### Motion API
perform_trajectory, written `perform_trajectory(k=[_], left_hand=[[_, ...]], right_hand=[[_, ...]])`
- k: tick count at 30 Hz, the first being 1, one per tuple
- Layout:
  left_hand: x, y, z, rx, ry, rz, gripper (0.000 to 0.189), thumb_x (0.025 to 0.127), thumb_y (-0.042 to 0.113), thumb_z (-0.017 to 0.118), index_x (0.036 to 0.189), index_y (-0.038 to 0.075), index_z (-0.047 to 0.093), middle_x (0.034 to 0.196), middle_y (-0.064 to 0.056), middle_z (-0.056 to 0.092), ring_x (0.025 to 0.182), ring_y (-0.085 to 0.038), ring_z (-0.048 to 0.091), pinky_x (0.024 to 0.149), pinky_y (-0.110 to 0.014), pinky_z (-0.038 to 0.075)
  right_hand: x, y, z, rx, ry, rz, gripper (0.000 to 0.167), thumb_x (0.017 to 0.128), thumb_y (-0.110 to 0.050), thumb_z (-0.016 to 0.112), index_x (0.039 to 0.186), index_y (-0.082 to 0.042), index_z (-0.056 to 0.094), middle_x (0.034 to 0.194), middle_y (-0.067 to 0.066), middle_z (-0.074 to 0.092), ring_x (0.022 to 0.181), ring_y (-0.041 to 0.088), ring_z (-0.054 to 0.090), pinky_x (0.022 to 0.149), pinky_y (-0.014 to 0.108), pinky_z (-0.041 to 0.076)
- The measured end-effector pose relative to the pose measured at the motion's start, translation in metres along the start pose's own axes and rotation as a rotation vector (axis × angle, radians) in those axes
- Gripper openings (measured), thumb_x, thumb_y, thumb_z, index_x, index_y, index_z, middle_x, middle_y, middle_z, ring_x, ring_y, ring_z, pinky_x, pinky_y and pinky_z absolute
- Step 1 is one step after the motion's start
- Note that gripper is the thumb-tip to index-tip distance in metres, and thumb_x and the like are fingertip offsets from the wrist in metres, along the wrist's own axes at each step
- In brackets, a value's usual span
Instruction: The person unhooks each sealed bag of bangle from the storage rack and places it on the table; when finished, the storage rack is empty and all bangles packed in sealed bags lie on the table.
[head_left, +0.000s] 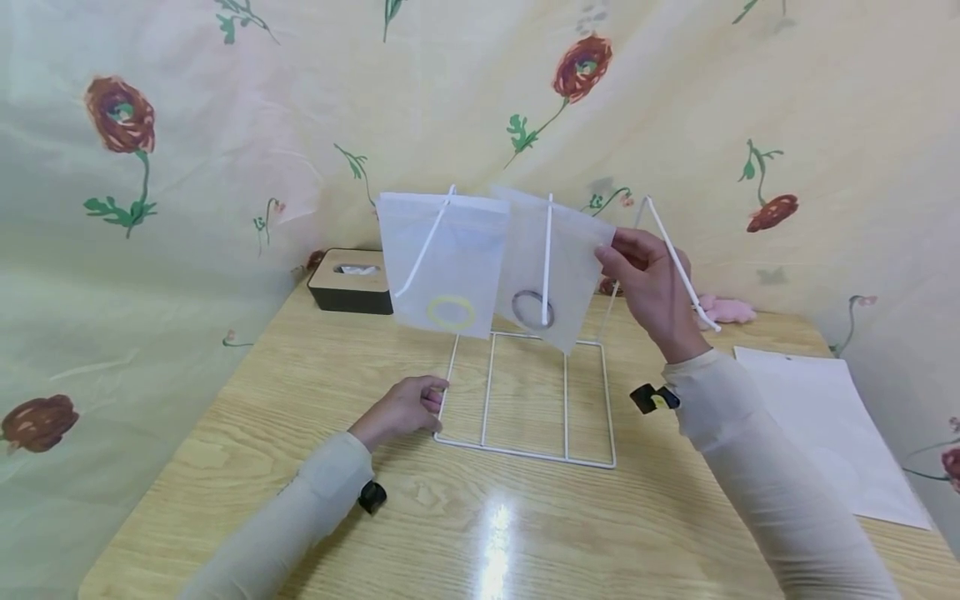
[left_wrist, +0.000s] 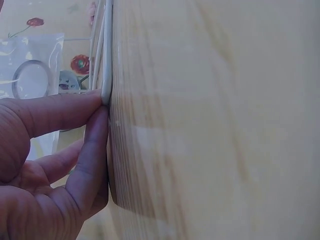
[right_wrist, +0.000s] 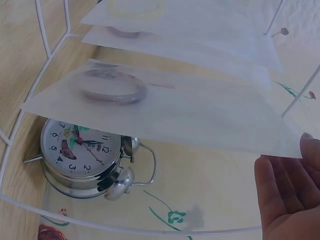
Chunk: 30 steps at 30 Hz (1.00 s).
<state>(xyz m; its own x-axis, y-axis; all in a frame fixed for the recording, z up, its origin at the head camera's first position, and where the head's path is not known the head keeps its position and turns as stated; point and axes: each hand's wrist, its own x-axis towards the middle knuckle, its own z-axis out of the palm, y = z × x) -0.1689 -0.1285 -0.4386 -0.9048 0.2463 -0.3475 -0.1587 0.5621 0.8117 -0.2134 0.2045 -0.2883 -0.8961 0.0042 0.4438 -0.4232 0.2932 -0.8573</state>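
My left hand [head_left: 408,404] pinches the left base wire of a white wire rack [head_left: 525,453] standing on the wooden table; the left wrist view shows thumb and finger on the wire [left_wrist: 107,60]. My right hand [head_left: 660,287] holds the upper right corner of a frosted zip bag [head_left: 581,267] with a dark ring inside, hanging at the middle prong [head_left: 548,250]. At the left prong hangs another frosted bag [head_left: 457,258], showing a yellow ring. In the right wrist view, three bag layers appear, the nearest bag [right_wrist: 200,115] at my fingertips.
Behind the rack a silver twin-bell alarm clock [right_wrist: 82,150] stands. A tissue box [head_left: 348,292] is at back left, a pink plush toy [head_left: 729,310] at back right. A white sheet-like item [head_left: 817,425] lies at right. The rack's right prong [head_left: 678,262] carries no bag.
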Motion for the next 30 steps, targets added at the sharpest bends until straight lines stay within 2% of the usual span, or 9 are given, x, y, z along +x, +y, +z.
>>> perform_trajectory(k=[6,11,18,30], left_hand=[[0.000,0.001,0.000,0.003,-0.007,-0.014,0.072,0.075,-0.014,0.077,0.141,0.006,0.056,0.110,-0.007,0.057,0.100,-0.021,0.058,0.080,-0.029,0.055],[0.000,0.002,0.000,0.013,-0.003,-0.015,0.071,0.076,-0.013,0.078,0.140,0.007,0.056,0.110,-0.006,0.058,0.100,-0.020,0.059,0.081,-0.029,0.055],[0.000,0.002,0.001,0.015,-0.002,-0.015,0.070,0.076,-0.013,0.078,0.140,0.007,0.057,0.111,-0.006,0.058,0.100,-0.020,0.059,0.082,-0.030,0.055],[-0.002,0.002,0.001,0.010,-0.003,-0.005,0.071,0.076,-0.013,0.078,0.140,0.006,0.056,0.112,-0.007,0.058,0.102,-0.021,0.059,0.083,-0.030,0.055]], right_hand=[[0.003,0.002,0.001,0.041,0.037,0.025,0.030,0.096,-0.023,0.070,0.119,-0.004,0.072,0.103,0.002,0.074,0.081,0.014,0.070,0.066,0.020,0.058],[0.007,0.004,0.001,0.161,0.076,0.049,0.023,0.094,-0.017,0.073,0.109,-0.001,0.074,0.096,0.002,0.075,0.078,0.013,0.071,0.069,0.021,0.058],[0.009,0.006,0.003,0.316,0.135,0.032,0.013,0.090,-0.009,0.076,0.099,0.000,0.075,0.086,0.004,0.074,0.073,0.014,0.071,0.067,0.024,0.059],[0.003,0.011,0.003,0.447,0.114,0.001,0.014,0.091,-0.006,0.075,0.099,0.005,0.073,0.081,0.009,0.073,0.062,0.019,0.070,0.053,0.026,0.058]])
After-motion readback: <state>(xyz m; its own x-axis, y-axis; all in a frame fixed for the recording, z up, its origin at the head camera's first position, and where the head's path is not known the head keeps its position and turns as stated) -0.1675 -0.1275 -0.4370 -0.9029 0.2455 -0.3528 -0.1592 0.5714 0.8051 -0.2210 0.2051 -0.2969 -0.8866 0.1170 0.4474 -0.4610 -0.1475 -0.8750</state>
